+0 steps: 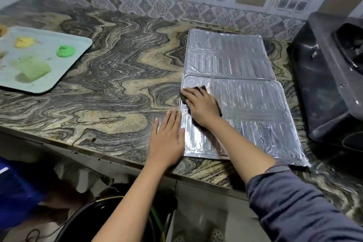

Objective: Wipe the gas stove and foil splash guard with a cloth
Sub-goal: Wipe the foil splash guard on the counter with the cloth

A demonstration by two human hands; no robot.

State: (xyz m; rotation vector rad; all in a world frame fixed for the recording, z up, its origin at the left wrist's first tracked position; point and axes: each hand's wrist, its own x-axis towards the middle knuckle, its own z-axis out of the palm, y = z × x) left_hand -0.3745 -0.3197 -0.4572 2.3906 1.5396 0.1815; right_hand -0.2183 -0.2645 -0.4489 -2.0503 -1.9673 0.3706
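Observation:
The silver foil splash guard [245, 92] lies flat and unfolded on the marbled counter, right of centre. My right hand [202, 106] presses a dark cloth [185, 100] onto the guard's left side, near its middle fold. My left hand [168, 137] rests flat, fingers spread, on the counter at the guard's front left corner, its thumb touching the foil edge. The black gas stove [322, 76] stands at the far right, partly cut off by the frame.
A pale blue tray [64, 76] with green and yellow blobs and a green block sits at the left. The counter's front edge [117, 163] runs below my hands. A black round container [110, 218] stands on the floor beneath. A tiled wall backs the counter.

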